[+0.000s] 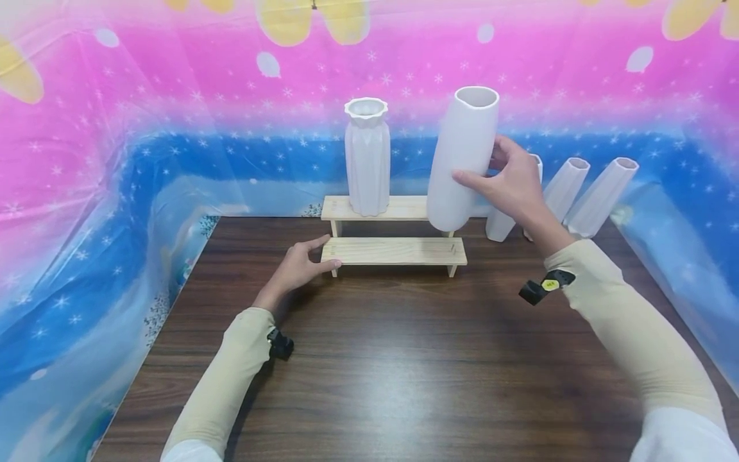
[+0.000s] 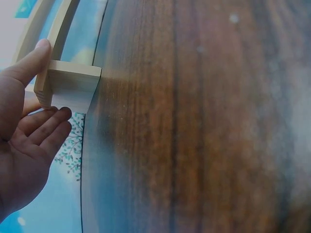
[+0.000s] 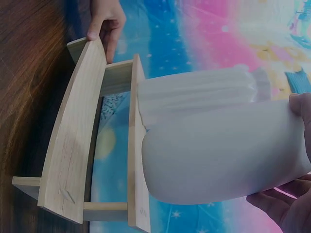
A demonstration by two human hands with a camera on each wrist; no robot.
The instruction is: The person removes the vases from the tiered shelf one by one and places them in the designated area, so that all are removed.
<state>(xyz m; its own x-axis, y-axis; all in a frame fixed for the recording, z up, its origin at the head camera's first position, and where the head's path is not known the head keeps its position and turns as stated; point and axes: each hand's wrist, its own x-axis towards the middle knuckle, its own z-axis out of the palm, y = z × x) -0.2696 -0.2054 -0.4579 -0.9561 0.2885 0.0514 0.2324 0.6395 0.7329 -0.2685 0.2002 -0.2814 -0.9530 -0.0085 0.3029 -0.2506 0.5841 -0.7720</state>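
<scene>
Vase [image 1: 462, 170] leans in your right hand [image 1: 516, 183], gripped at the three o'clock end of the upper shelf [image 1: 408, 206]; level its base while your left hand [image 1: 297, 264] pinches the lower shelf [image 1: 394, 251] at nine o'clock.

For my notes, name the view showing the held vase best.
The head view: the held vase shows from rim to base, the right hand covering little. The right wrist view shows its base closer but cuts off the rim; the left wrist view lacks it.
</scene>
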